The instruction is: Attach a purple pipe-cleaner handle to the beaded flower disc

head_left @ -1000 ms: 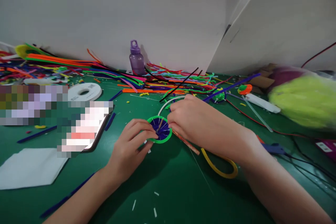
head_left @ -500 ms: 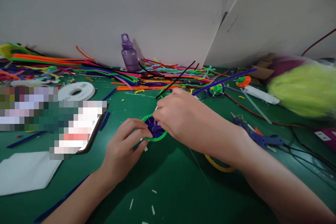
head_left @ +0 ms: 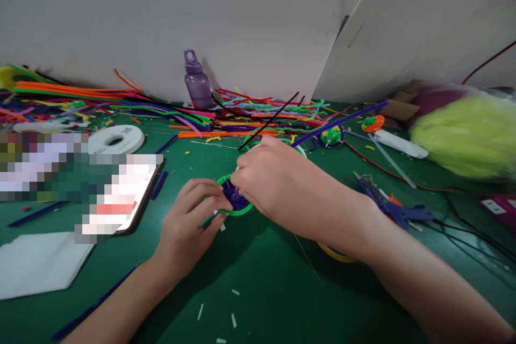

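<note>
A small round piece with a green pipe-cleaner rim and a dark blue middle (head_left: 235,201) lies on the green table (head_left: 266,290). My left hand (head_left: 189,223) pinches its left edge with fingers curled. My right hand (head_left: 274,180) covers its right side, fingers closed in a pinch on the blue middle; what they grip there is hidden. A white pipe cleaner (head_left: 258,146) arcs out from behind my right hand. A yellow pipe cleaner (head_left: 336,254) curves under my right forearm.
Heaps of coloured pipe cleaners (head_left: 226,118) line the back by a purple bottle (head_left: 196,84). A white tape roll (head_left: 116,140), a phone (head_left: 137,193) and a white cloth (head_left: 36,263) lie left. A blue glue gun (head_left: 393,207) and a yellow-green fluffy bundle (head_left: 463,137) sit right.
My right hand has slid left over the round piece, now covering more of its blue middle. The view shifted slightly; the glue gun came fully into sight.
</note>
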The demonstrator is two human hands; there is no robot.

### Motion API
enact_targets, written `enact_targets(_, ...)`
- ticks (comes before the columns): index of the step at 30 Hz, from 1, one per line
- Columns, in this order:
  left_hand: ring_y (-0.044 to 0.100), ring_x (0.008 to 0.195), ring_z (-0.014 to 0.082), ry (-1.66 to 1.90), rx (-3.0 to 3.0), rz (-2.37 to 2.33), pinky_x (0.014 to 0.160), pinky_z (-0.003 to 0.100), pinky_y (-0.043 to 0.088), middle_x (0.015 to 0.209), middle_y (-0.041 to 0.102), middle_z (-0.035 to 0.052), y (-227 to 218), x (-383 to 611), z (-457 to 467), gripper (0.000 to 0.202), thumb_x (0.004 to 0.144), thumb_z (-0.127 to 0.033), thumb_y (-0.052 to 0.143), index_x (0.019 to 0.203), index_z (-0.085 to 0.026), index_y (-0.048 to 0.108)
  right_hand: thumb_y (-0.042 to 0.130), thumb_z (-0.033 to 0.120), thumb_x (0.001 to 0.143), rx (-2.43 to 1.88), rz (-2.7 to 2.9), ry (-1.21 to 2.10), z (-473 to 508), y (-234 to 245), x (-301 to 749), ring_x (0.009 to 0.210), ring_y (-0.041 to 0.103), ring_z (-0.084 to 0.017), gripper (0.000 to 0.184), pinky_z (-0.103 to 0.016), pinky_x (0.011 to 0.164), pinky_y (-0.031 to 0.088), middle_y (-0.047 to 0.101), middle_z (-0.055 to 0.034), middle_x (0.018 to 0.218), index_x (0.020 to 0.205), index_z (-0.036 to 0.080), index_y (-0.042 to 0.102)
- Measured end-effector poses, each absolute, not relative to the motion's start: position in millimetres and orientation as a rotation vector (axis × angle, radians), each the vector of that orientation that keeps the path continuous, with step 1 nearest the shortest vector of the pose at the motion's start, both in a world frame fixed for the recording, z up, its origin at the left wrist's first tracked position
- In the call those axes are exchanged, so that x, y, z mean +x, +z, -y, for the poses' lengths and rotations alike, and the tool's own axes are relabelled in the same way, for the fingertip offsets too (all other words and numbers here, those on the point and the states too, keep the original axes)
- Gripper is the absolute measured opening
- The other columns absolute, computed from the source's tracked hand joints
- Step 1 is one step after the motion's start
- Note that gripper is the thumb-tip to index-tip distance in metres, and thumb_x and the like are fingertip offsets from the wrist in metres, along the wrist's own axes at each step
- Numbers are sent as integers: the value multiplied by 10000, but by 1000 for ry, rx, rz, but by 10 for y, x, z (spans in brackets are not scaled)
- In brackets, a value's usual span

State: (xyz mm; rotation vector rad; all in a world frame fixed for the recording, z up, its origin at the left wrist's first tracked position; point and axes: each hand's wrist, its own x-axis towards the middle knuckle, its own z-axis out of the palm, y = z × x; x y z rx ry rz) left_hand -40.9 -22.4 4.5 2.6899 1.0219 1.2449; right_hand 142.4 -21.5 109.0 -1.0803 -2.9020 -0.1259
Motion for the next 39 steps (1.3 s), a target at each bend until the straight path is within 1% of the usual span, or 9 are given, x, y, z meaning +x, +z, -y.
enact_targets(6,557,866,188,1226,2697,-1022,746,333,494,825,590,43,39,-404,223,175,773,-7,559,786,-180,583,491,57,819,-1106,2930,-108,200,1107,1419,694,521,-182,175,-335,685,259,563,-34,679,683,150,551)
enact_targets(14,573,857,190,1224,2693,-1030,745,332,501,815,601,39,32,-405,229,168,775,-24,554,775,-188,590,492,56,827,-1115,2925,-98,215,1097,1425,680,514,-178,193,-326,669,252,563,-29,671,670,154,547)
enact_targets(22,557,878,191,1175,2710,-1054,766,330,484,845,600,42,24,-402,228,165,774,-28,549,801,-190,564,497,52,822,-1111,2924,-105,207,1089,1419,703,529,-190,177,-331,680,257,578,-40,689,694,151,567)
enact_targets(26,548,871,201,1051,2603,-1160,744,328,480,822,594,32,3,-394,211,215,724,-16,553,848,-192,538,492,39,811,-1154,2932,-43,191,1085,1424,718,540,-187,150,-334,707,261,600,-47,720,771,140,596)
enact_targets(28,544,862,203,993,2562,-1190,724,322,480,809,584,25,-11,-387,203,245,697,-9,553,851,-198,537,488,21,787,-1129,2921,-71,198,1074,1463,735,543,-188,157,-335,718,258,611,-52,743,800,137,593)
enact_targets(32,546,880,201,919,2570,-1132,751,332,483,867,601,28,-45,-378,199,290,696,4,528,892,-209,555,491,-2,719,-1122,2877,-199,221,1090,1537,736,541,-197,168,-343,719,248,609,-56,735,764,140,569)
enact_targets(35,543,902,193,886,2574,-1071,771,331,481,895,609,27,-73,-383,196,306,702,20,522,898,-211,567,527,4,683,-1223,2905,-199,221,1157,1513,731,542,-197,157,-339,712,245,605,-56,729,753,135,577)
enact_targets(39,532,905,182,903,2593,-983,764,324,475,868,600,26,-87,-395,181,232,758,4,521,846,-204,576,549,14,711,-1301,2961,-125,204,1232,1457,717,537,-179,130,-326,717,252,597,-40,703,706,141,579)
